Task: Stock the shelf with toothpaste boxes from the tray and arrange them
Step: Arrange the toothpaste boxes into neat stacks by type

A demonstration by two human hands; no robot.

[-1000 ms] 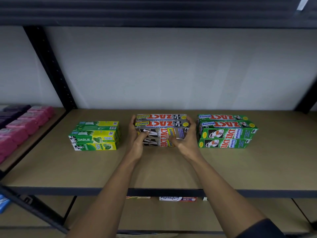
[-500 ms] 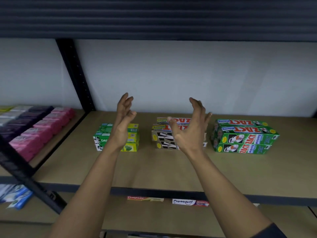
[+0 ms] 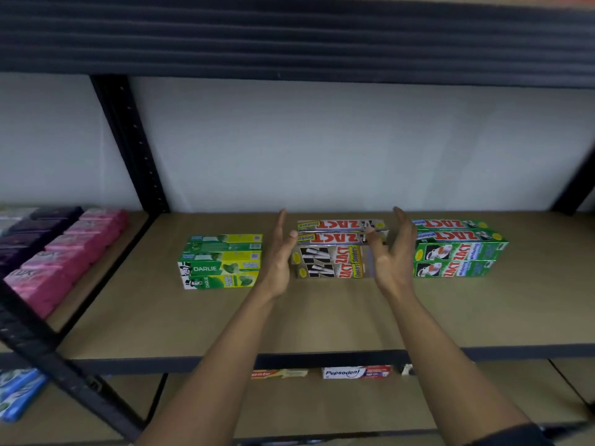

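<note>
Shelf (image 3: 322,320) runs wide to its front edge; left hand (image 3: 279,257), right hand (image 3: 394,257), fingers extended, flank ZACT Smokers boxes (image 3: 331,262).

Two flat hands (image 3: 338,255) flanking silver ZACT boxes (image 3: 331,252) (untouched).
</note>
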